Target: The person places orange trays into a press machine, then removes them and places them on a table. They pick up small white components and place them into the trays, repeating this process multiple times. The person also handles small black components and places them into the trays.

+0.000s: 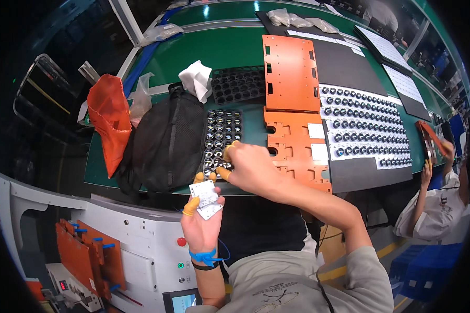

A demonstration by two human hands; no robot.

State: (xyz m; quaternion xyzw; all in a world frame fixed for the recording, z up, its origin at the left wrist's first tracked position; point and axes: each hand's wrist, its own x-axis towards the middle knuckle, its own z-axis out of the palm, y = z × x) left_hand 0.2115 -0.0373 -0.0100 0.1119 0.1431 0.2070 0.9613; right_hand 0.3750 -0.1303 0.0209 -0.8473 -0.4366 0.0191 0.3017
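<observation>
My left hand (201, 227) is held palm up near the table's front edge, with yellow finger cots on several fingers and a blue band at the wrist. Its thumb and fingers grip small white boards (203, 192) that overlap each other. My right hand (253, 169), also in yellow finger cots, reaches over a black tray (242, 124) filled with shiny round parts (222, 129). The right thumb and index finger are apart above the tray's right side, and I see nothing held between them. Part of the tray's near end is hidden by my hands.
A black backpack (167, 141) and an orange bag (109, 122) lie left. Orange panels (291, 73) stand right of the tray, beside rows of white boards with black round parts (368, 125). Another black tray (239, 83) lies behind. A co-worker (436, 203) handles an orange panel at right.
</observation>
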